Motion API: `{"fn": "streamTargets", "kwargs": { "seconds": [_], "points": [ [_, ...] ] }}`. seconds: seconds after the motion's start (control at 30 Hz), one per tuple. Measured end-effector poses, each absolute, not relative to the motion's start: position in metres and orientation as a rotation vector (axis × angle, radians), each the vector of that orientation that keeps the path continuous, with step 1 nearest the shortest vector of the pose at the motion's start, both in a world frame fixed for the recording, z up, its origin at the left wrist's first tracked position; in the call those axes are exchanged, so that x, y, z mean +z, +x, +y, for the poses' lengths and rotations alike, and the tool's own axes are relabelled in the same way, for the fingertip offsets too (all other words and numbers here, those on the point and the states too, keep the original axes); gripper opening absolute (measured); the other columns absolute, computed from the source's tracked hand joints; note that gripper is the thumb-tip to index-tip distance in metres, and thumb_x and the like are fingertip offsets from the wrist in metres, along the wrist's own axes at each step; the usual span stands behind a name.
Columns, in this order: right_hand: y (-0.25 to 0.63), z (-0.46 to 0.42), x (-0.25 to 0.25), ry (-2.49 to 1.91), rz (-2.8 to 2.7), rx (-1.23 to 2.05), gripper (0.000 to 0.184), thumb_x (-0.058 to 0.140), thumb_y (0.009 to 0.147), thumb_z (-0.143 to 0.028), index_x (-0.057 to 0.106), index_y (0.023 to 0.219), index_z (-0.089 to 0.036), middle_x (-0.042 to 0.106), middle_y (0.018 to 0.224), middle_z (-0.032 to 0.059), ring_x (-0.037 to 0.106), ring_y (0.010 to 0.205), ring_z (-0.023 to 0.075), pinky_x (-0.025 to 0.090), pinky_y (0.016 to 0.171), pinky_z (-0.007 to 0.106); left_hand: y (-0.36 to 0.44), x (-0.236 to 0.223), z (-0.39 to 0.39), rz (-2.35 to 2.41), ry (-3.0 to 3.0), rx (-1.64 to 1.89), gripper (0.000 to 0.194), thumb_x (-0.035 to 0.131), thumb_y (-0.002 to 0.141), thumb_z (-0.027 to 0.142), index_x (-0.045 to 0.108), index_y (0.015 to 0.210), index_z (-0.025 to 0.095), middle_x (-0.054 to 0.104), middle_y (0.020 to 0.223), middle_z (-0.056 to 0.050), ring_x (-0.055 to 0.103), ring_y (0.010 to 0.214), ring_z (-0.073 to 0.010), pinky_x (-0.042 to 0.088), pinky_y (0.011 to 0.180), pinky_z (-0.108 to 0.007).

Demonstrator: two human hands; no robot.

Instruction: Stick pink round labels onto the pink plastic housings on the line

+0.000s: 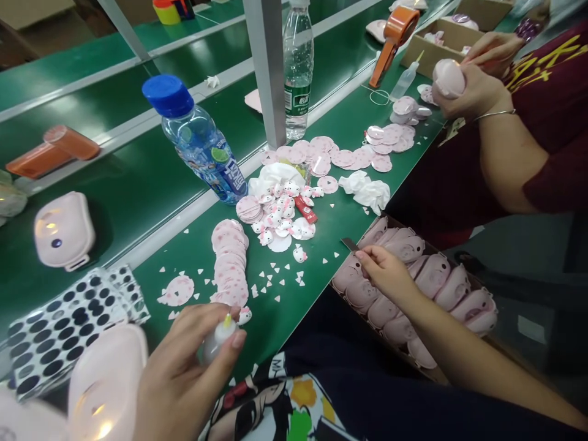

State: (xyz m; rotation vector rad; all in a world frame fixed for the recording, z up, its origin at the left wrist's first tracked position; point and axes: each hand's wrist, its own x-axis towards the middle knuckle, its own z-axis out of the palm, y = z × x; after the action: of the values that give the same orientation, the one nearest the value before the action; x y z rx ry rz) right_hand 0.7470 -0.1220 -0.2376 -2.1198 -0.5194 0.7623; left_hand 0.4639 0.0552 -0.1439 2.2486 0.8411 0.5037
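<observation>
My left hand is closed round a small white glue bottle with a yellow tip, held low at the table's near edge. Beside it at the bottom left lies a pink pig-shaped case. My right hand pinches a thin grey metal tool over a cardboard box packed with several pink pig-shaped shells. Between the hands, on the green table, lie a row of round pink stickers and a pile of small pink-and-white cat figures.
A tilted blue-capped water bottle and an upright clear bottle stand beside a grey post. A sheet of black dot stickers lies at left. At right, another person's hands hold a pink case. White cloths and more pink discs lie nearby.
</observation>
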Motion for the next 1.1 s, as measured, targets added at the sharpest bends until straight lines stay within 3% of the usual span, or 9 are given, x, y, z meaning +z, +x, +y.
{"fn": "streamTargets", "kwargs": {
  "seconds": [0.33,0.53,0.67,0.77,0.87,0.97,1.1],
  "points": [
    [0.754,-0.14,-0.237,-2.165,-0.501,0.771,0.039,0.05,0.085,-0.057,0.051,0.072,-0.021,0.057,0.055,-0.0012,0.052,0.042,0.0129,0.04,0.044,0.025,0.47,-0.143,0.053,0.854,2.217,0.479,0.013,0.063,0.083,0.032,0.065,0.095,0.029,0.065,0.095,0.002,0.062,0.085,-0.015,0.048,0.074,-0.026],
    [0.761,-0.147,-0.218,-2.115,-0.549,0.509,0.03,0.045,0.09,-0.05,0.051,0.085,-0.021,0.056,0.066,-0.0008,0.053,0.055,0.0137,0.045,0.056,0.028,0.472,-0.147,0.058,0.712,2.299,0.497,0.02,0.064,0.083,0.028,0.065,0.103,0.03,0.067,0.1,0.0,0.063,0.092,-0.0171,0.05,0.082,-0.029],
    [0.75,-0.112,-0.202,-2.221,-0.988,0.303,0.023,0.049,0.09,-0.04,0.059,0.089,-0.02,0.064,0.08,0.0031,0.059,0.072,0.0179,0.044,0.067,0.03,0.487,-0.148,0.058,0.647,2.311,0.56,0.025,0.063,0.083,0.021,0.066,0.106,0.031,0.063,0.109,-0.002,0.062,0.098,-0.0168,0.052,0.084,-0.031],
    [0.743,-0.083,-0.2,-2.25,-1.355,0.114,0.022,0.045,0.092,-0.035,0.06,0.09,-0.02,0.066,0.085,0.005,0.061,0.08,0.0216,0.045,0.07,0.034,0.497,-0.143,0.057,0.634,2.222,0.689,0.025,0.065,0.081,0.018,0.068,0.103,0.03,0.061,0.1,-0.003,0.063,0.092,-0.0154,0.054,0.079,-0.03],
    [0.739,-0.063,-0.204,-2.202,-1.487,-0.177,0.026,0.047,0.09,-0.038,0.061,0.098,-0.017,0.065,0.094,0.0118,0.06,0.089,0.0295,0.046,0.079,0.044,0.498,-0.135,0.062,0.638,2.053,0.801,0.024,0.068,0.079,0.02,0.07,0.101,0.028,0.059,0.09,-0.003,0.063,0.084,-0.0149,0.055,0.075,-0.031],
    [0.727,-0.05,-0.197,-2.037,-1.455,-0.352,0.039,0.051,0.087,-0.044,0.056,0.117,-0.019,0.057,0.115,0.0174,0.052,0.111,0.0389,0.038,0.094,0.057,0.49,-0.124,0.066,0.712,1.935,0.816,0.022,0.071,0.076,0.022,0.073,0.098,0.027,0.059,0.088,-0.003,0.063,0.081,-0.0158,0.056,0.072,-0.031],
    [0.688,-0.04,-0.173,-1.511,-1.862,-0.038,0.053,0.055,0.084,-0.037,0.042,0.134,-0.023,0.058,0.122,0.0121,0.055,0.115,0.0333,0.046,0.093,0.047,0.482,-0.11,0.056,0.698,1.96,0.756,0.021,0.072,0.074,0.019,0.074,0.094,0.026,0.062,0.087,-0.004,0.063,0.083,-0.017,0.056,0.076,-0.031]
  ]
}}
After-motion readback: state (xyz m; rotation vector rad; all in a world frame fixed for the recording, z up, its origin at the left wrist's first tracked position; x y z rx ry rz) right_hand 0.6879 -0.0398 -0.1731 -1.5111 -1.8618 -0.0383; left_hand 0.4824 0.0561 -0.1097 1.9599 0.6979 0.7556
